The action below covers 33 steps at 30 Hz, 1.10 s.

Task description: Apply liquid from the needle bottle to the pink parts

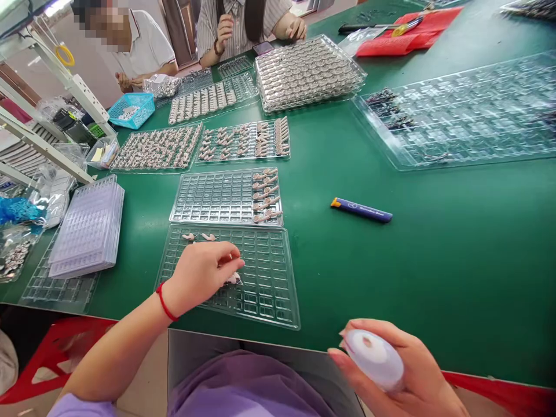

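Now reaching over the front clear tray [278,278] with the left hand [202,269], thumb and index fingertips almost together, right by white pieces [235,279] lying on it; impossible to tell about anything pinched between those fingertips. Meanwhile, gripping a white rounded object [377,356] in the right hand [410,362], with fingers and thumb curled around it, at the near edge of the green table [456,260]. Spotting 2 other pieces [209,237] near the front tray's back edge. Just behind, seeing a 2nd tray [212,197] with beige pieces [262,205] along its right side.
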### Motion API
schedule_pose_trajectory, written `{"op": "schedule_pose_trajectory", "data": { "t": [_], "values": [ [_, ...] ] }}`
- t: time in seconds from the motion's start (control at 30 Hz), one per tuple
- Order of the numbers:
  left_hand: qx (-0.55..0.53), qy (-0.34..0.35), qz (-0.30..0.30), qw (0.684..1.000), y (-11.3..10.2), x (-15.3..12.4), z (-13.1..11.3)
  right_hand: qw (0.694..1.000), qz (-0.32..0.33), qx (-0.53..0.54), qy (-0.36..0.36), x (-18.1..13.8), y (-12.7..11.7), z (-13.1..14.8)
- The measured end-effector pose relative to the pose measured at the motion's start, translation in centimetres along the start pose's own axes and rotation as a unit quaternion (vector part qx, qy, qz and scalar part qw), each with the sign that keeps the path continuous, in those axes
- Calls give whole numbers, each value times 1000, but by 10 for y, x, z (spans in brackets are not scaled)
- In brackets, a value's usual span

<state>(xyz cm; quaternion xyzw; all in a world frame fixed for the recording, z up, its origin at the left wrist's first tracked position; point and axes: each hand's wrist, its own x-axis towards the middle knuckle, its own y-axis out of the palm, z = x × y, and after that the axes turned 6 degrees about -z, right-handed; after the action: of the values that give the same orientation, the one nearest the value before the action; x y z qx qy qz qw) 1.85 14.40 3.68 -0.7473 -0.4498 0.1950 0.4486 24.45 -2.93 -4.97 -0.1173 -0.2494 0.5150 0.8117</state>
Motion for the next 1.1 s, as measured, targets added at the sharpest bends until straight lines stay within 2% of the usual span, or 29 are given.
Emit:
{"op": "schedule_pose_trajectory", "data": {
  "t": [0.1, 0.23, 0.33, 0.43, 0.5, 0.6, 0.63, 0.7, 0.77, 0.9, 1.0, 1.1],
  "values": [
    [-175, -37, -41, 983, 6, -31, -10, 998, 22, 50, 30, 4, 6, 9],
    [-348, -152, -16, 925, 22, -70, -27, 977, 41, 172, 116, 8, 23, 42],
    [-420, -182, -11, 889, 32, -91, -36, 948, 68, 257, 175, 9, 34, 65],
    [-472, -185, -18, 862, 38, -104, -39, 922, 103, 314, 202, 8, 38, 73],
    [-546, -220, -5, 808, 42, -109, -38, 915, 111, 332, 201, 6, 37, 70],
    [-648, -315, 48, 692, 48, -111, -35, 920, 123, 340, 152, 4, 36, 61],
    [-657, -346, 76, 665, 50, -110, -34, 925, 128, 337, 123, 4, 36, 59],
    [-649, -389, 124, 641, 53, -109, -33, 933, 140, 324, 69, 6, 36, 55],
    [-635, -406, 144, 641, 54, -109, -34, 938, 149, 311, 38, 7, 37, 54],
    [-616, -408, 117, 664, 52, -115, -36, 958, 149, 243, 12, 7, 36, 50],
    [-563, -419, 62, 710, 48, -122, -34, 977, 132, 165, -4, 0, 32, 42],
    [-468, -412, -4, 781, 43, -128, -31, 986, 111, 121, -12, -9, 29, 31]
  ]
}}
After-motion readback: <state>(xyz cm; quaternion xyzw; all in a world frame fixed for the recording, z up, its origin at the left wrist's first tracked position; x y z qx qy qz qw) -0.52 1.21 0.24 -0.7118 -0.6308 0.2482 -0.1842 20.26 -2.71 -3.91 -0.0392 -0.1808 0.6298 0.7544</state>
